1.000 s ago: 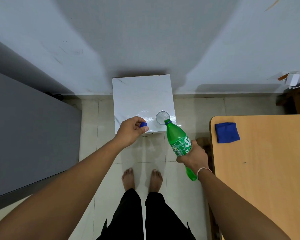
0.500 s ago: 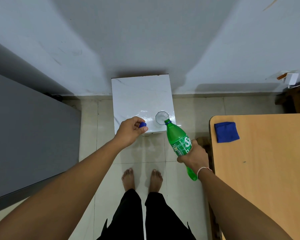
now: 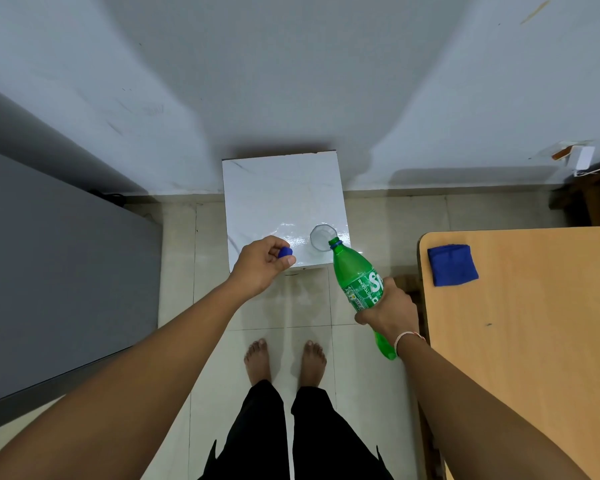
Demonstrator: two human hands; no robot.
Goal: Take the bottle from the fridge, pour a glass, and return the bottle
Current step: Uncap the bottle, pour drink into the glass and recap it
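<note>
My right hand [image 3: 390, 306] grips the lower half of a green soda bottle [image 3: 355, 278]. The bottle is uncapped and tilted, its open mouth right at the rim of a clear glass [image 3: 322, 236]. The glass stands near the front right corner of a small white marble-look table [image 3: 278, 195]. My left hand [image 3: 262, 265] is closed around the bottle's blue cap [image 3: 285, 252], hovering over the table's front edge, left of the glass. Whether liquid is flowing cannot be told.
A grey fridge [image 3: 56, 271] stands at the left. A wooden table [image 3: 534, 341] with a folded blue cloth [image 3: 452, 265] is at the right, close to my right arm. My bare feet [image 3: 284, 358] stand on the tiled floor before the white table.
Almost nothing moved. The bottle mouth stays at the glass rim, and both hands hold their positions.
</note>
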